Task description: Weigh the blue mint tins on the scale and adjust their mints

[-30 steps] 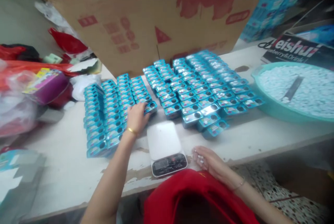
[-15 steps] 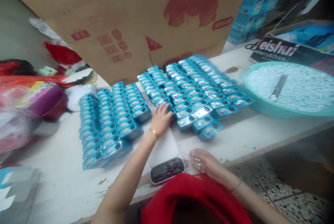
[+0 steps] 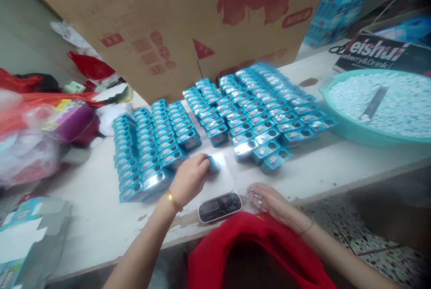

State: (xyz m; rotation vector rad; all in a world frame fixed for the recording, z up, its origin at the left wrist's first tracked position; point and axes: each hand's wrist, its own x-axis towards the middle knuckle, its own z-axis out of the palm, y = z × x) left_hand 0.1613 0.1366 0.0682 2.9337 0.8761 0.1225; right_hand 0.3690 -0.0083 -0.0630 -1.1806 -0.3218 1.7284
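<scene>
My left hand [image 3: 190, 180], with a gold bangle at its wrist, has its fingers closed around a small blue box [image 3: 213, 166] over the white plate of a digital scale [image 3: 220, 207]. Most of that box is hidden by the fingers. To the right of the scale, my right hand [image 3: 269, 200] is half curled, palm up, with several small white tablets [image 3: 258, 199] in it. Rows of similar blue boxes with a round hole on top stand beyond both hands, a left group [image 3: 148, 154] and a right group [image 3: 256, 109]; white tablets lie on some on the right.
A turquoise basin [image 3: 350, 131] full of white tablets, with a flat strip [image 3: 373, 102] on top, stands at the right. A big cardboard box [image 3: 182, 19] rises behind the rows. Plastic bags [image 3: 27, 154] and flattened cartons [image 3: 33, 235] lie on the left.
My left hand has come back from the near end of the right group to the scale, bringing a blue box. My right hand stays beside the scale. The view has shifted slightly.
</scene>
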